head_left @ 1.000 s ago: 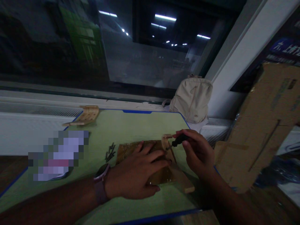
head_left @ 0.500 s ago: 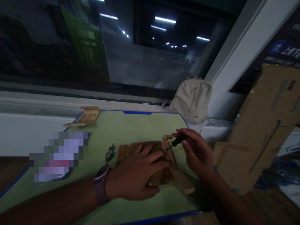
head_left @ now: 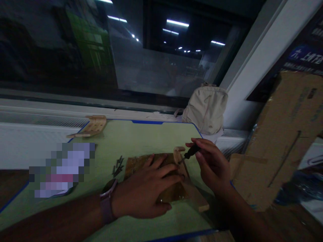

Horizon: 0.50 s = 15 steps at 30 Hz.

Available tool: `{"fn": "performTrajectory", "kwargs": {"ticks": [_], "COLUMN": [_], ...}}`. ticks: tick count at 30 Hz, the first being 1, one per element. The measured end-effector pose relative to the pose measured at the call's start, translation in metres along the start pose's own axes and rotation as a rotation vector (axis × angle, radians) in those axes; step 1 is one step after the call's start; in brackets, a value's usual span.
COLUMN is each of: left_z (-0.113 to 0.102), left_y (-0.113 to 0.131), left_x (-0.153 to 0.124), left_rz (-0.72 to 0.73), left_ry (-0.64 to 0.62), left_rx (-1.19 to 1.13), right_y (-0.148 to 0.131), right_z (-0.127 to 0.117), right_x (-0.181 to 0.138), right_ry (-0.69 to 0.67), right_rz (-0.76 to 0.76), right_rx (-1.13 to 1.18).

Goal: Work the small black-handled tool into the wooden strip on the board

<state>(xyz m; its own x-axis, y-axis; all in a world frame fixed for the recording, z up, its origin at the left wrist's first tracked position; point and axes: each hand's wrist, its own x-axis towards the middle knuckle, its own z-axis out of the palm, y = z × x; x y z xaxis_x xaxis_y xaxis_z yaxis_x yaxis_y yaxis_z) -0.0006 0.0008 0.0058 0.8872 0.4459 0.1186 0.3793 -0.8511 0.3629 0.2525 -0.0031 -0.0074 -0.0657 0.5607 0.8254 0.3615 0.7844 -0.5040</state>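
Left hand: is lying palm-down on the wooden board, fingers spread flat and released, pressing it onto the green mat.
Right hand: fingers are pinching the black handle of a small screwdriver, whose tip is meeting the small wooden piece at the board's far right edge.
Board: is lying mid-mat, mostly under the left hand.
Screws: are lying in a loose pile just left of the board.
Around: a slotted wooden part is resting at the mat's far left corner; a beige bag and a cardboard box are standing to the right.
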Motion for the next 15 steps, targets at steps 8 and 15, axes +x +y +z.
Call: {"fn": "performTrajectory", "kwargs": {"ticks": [8,15], "left_z": [-0.001,0.003], "left_y": [0.001,-0.002], "left_x": [0.001,0.000], "left_rz": [-0.018,-0.014], "left_ry": [-0.026,-0.014], "left_rx": [0.005,0.012], "right_y": [0.008,0.008], "right_z": [0.000,-0.002], "right_x": [0.003,0.000], "right_ry": [0.134,-0.003], "right_rz": [-0.097,-0.009], "right_rx": [-0.074,-0.038]}}
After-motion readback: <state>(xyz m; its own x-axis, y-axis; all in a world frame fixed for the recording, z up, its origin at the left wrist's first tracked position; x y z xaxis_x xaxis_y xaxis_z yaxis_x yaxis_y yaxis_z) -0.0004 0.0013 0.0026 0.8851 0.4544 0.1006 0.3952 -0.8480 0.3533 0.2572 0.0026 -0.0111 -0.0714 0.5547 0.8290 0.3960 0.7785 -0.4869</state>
